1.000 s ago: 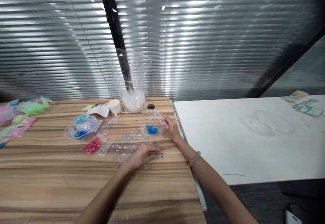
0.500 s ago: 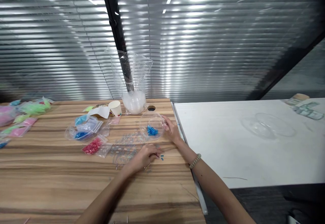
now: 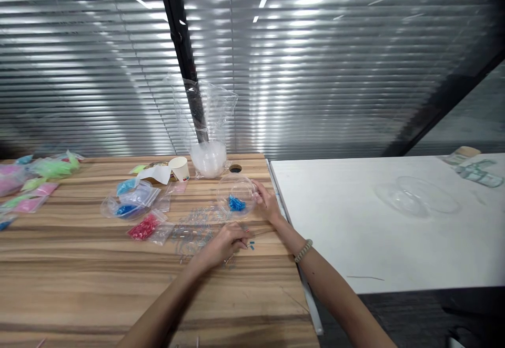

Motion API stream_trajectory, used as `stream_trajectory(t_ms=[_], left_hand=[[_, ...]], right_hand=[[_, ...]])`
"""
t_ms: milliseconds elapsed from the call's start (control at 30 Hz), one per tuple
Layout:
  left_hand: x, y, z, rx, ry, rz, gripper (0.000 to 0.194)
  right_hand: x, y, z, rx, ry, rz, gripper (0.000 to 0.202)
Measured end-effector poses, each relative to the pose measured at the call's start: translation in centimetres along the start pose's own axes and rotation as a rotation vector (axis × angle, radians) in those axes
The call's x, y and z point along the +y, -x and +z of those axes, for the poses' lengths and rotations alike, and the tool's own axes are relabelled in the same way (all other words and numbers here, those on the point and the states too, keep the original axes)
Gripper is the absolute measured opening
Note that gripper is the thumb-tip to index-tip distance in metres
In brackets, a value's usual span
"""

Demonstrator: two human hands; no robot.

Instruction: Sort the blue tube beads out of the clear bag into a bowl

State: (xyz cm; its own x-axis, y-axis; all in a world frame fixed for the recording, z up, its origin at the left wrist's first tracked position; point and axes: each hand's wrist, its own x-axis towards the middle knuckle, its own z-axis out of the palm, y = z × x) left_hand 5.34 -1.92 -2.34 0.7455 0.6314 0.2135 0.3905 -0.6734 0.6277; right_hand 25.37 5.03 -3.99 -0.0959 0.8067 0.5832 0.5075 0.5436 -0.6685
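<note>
My right hand point(image 3: 268, 200) grips the right rim of a clear round plastic bowl point(image 3: 226, 184) on the wood-grain table. Small bright blue pieces point(image 3: 236, 203) lie heaped inside it. In front of the bowl, my left hand point(image 3: 229, 240) is low over the table with its fingers pinched together. What they hold, if anything, is too small to make out. A few loose blue bits point(image 3: 252, 245) and a tiny red bit show right at its fingertips. Left of that hand spreads a scatter of thin clear and greyish pieces point(image 3: 193, 229).
Farther left are a bag of red pieces point(image 3: 144, 227), a clear lid with blue bags point(image 3: 108, 207) and a paper cup point(image 3: 179, 168). A bag of white material point(image 3: 209, 159) stands behind the bowl. Clear plastic lids point(image 3: 428, 194) lie on the white table point(image 3: 327, 232) at right.
Almost nothing differs. My left hand has shifted very slightly at the fingertips, while my right hand and the bowl stay in place.
</note>
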Motion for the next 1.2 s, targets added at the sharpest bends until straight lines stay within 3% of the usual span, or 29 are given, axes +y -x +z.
stream_trajectory(t_ms=[433, 733, 1200], left_hand=[[0.6, 0.0, 0.1, -0.054, -0.09, 0.02, 0.02], [0.7, -0.2, 0.0, -0.028, -0.081, 0.052, 0.01], [1.2, -0.3, 0.0, -0.033, -0.081, 0.059, 0.016]], right_hand=[[0.1, 0.1, 0.0, 0.007, 0.01, 0.005, 0.05], [0.0, 0.0, -0.1, 0.005, -0.002, -0.009, 0.051], [0.1, 0.1, 0.0, 0.01, -0.014, 0.012, 0.051]])
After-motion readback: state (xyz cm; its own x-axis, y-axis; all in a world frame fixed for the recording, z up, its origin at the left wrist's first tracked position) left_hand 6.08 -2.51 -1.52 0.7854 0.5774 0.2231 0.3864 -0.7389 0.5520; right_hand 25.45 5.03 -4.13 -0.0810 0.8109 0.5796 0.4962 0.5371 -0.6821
